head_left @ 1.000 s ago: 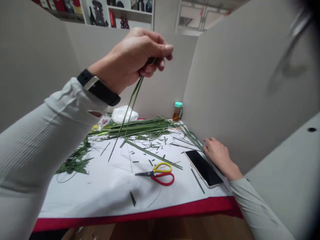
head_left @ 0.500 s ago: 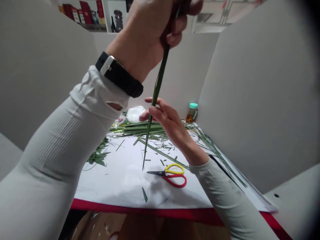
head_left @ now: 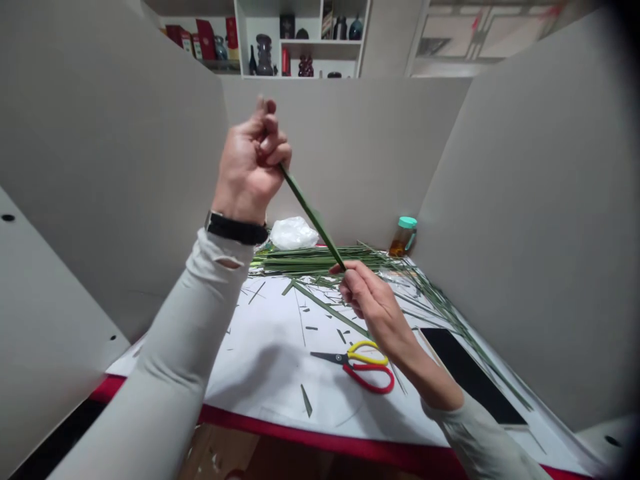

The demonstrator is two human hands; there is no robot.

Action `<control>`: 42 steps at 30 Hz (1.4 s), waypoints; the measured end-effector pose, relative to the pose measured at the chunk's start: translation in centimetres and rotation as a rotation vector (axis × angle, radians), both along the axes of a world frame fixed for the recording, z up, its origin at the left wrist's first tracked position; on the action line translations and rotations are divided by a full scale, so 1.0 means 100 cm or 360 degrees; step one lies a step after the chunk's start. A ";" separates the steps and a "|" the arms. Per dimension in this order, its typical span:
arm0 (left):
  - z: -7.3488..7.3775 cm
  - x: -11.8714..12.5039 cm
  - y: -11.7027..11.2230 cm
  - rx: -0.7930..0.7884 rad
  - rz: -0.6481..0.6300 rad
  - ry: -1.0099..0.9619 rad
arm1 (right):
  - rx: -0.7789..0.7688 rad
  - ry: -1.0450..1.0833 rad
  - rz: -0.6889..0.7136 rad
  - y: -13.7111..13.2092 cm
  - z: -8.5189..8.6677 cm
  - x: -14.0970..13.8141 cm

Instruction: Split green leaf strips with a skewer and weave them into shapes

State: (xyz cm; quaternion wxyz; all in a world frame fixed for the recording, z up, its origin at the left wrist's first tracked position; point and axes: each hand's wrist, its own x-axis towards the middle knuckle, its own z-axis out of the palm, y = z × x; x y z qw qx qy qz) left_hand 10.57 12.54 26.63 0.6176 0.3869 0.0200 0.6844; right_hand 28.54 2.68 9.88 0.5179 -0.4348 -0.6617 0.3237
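Observation:
A long green leaf blade (head_left: 313, 215) slants through the air between my two hands. My left hand (head_left: 255, 157), raised in front of the back panel, is closed around its upper part. Lower and to the right, my right hand (head_left: 373, 300) pinches the blade near its lower end between thumb and fingers. Below the right hand, scissors (head_left: 353, 361) with one yellow and one red handle lie on the white table covering, blades pointing left. A small cut leaf piece (head_left: 306, 401) lies near the front edge.
A pile of long green leaves (head_left: 305, 261) spans the back of the table, with a white plastic bag (head_left: 293, 233) behind it. A teal-lidded bottle (head_left: 403, 237) stands at the back right. A black flat tablet-like object (head_left: 473, 373) lies at the right. Grey panels (head_left: 345, 147) enclose the table.
My left hand has moved away from the camera, down and to the left. My right hand has lowered and closed on the leaf's lower end. The leaf now slants down to the right.

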 end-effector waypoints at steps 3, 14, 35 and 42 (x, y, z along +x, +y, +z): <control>-0.023 -0.013 0.004 -0.0064 -0.0131 -0.0284 | -0.0082 -0.0007 0.0020 -0.002 0.000 0.005; -0.068 -0.012 -0.001 0.0048 0.0133 -0.0404 | -0.0535 0.0360 0.0526 -0.010 0.018 -0.005; -0.108 0.010 0.012 -0.0400 -0.0498 -0.0513 | -0.0565 0.0638 0.0490 -0.002 0.013 -0.008; -0.138 0.028 0.034 -0.0313 -0.0167 0.0045 | -0.0375 0.0825 0.0385 -0.011 0.033 0.016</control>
